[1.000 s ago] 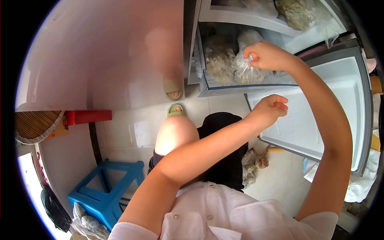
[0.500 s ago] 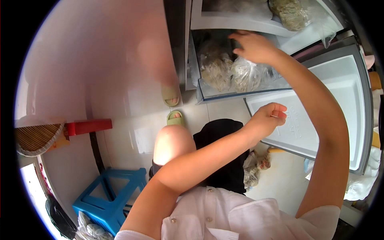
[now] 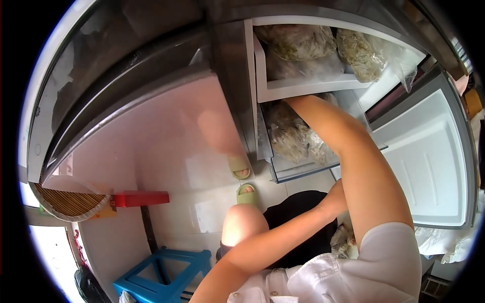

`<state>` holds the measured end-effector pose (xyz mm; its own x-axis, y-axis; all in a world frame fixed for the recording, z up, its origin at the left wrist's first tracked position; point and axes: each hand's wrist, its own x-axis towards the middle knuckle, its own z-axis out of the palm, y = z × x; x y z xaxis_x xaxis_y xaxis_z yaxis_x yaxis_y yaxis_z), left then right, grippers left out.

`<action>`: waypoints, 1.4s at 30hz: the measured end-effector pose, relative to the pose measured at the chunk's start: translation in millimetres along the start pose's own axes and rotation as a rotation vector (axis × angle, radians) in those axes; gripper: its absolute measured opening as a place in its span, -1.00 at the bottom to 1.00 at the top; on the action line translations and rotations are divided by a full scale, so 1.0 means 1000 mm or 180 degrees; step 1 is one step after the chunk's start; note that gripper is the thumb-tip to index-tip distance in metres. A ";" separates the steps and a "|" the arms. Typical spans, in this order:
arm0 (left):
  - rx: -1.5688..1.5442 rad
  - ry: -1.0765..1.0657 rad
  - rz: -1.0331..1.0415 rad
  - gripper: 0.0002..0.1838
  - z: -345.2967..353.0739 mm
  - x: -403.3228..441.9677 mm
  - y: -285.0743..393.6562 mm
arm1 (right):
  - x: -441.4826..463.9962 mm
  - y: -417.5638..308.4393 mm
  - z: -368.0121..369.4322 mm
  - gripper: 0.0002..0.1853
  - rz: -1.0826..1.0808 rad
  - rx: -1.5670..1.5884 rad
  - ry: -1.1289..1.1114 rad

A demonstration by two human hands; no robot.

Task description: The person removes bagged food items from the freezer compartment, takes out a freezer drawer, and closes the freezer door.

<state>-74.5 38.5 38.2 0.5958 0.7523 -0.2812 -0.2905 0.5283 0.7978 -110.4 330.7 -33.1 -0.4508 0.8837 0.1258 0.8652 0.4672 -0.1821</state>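
My right arm reaches into the pulled-out lower freezer drawer [image 3: 308,174], and the hand is out of sight under the upper compartment's edge. Below that forearm, plastic bags of pale food [image 3: 290,144] lie in the drawer. My left hand [image 3: 336,199] is beside the right upper arm, in front of the drawer; its fingers are hidden behind that arm. Above, the upper compartment [image 3: 313,90] holds more bags of greenish food [image 3: 303,43], and one bag [image 3: 361,55] hangs over its right side.
The open freezer door [image 3: 429,161] stands at the right. A glossy pink panel [image 3: 166,146] fills the left. A blue stool [image 3: 161,278], a red box [image 3: 141,198] and a woven round tray [image 3: 70,202] are lower left. Plastic bags [image 3: 343,242] lie on the floor near my legs.
My right hand has moved from above the bags deep into the back of the drawer. My left hand has passed behind the right arm. The view has tilted up, showing more of the upper compartment.
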 end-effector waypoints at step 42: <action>-0.0295 -0.0080 0.0404 -0.58 -0.017 0.007 -0.003 | -0.158 0.037 -0.117 -0.71 0.1472 0.3756 -0.1093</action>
<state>-81.9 48.8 24.4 0.5683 0.8057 -0.1669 -0.4317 0.4646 0.7732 18.9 205.1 54.4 -0.3504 0.8474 -0.3989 0.3211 -0.2914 -0.9011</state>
